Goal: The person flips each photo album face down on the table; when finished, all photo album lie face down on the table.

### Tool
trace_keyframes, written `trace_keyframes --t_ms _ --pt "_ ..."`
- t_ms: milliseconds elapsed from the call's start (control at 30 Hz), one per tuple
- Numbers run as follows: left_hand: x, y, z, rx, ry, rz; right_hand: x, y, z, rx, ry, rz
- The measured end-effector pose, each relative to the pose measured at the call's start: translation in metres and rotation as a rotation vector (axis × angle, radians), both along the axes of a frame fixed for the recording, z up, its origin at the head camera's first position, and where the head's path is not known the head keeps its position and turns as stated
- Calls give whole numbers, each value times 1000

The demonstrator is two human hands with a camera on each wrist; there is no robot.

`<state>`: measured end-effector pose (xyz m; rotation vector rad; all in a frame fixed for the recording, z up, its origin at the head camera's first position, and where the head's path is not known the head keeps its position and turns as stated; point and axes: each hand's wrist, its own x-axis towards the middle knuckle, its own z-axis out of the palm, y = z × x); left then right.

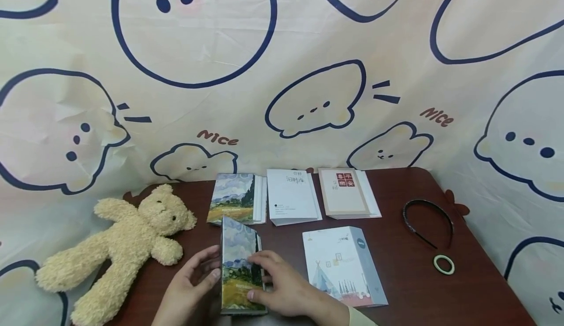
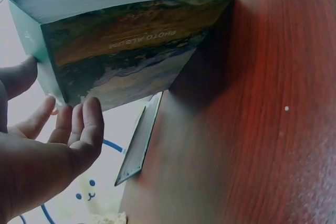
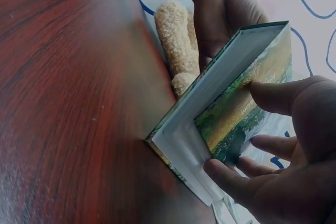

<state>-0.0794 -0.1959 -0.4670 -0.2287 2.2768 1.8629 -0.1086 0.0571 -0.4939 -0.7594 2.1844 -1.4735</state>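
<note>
A landscape-painted photo album stands on the table near its front edge, spine to the left. My right hand holds it on its right side. In the right wrist view, the right thumb lies on the cover and the fingertips meet the cover's edge; white pages show inside. My left hand is beside the spine, fingers loosely bent. Seen from the left wrist, the thumb is at the green spine and the fingertips are by the lower cover; whether they press is unclear.
Behind it stand a matching painted album, a white album and a beige album. A tent-patterned album is to the right. A teddy bear lies left; a black headband and pale green ring lie right.
</note>
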Motion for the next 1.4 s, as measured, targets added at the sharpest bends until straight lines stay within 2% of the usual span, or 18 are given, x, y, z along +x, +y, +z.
trace_keyframes --t_ms 200,367,600,867,1100,1400 --pt "0 5 -1 47 18 4 2 -2 -2 -79 -54 -6" --pt "1 8 4 131 1 1 1 -4 -1 -103 -79 4" --pt "2 9 8 173 -20 -20 1 -7 0 -132 -132 23" --pt "4 11 13 111 9 10 2 -9 0 -181 -156 60" --pt "4 13 16 27 55 -8 3 -10 1 -228 -197 72" --pt "3 19 15 19 69 -3 5 -6 7 -254 -227 42"
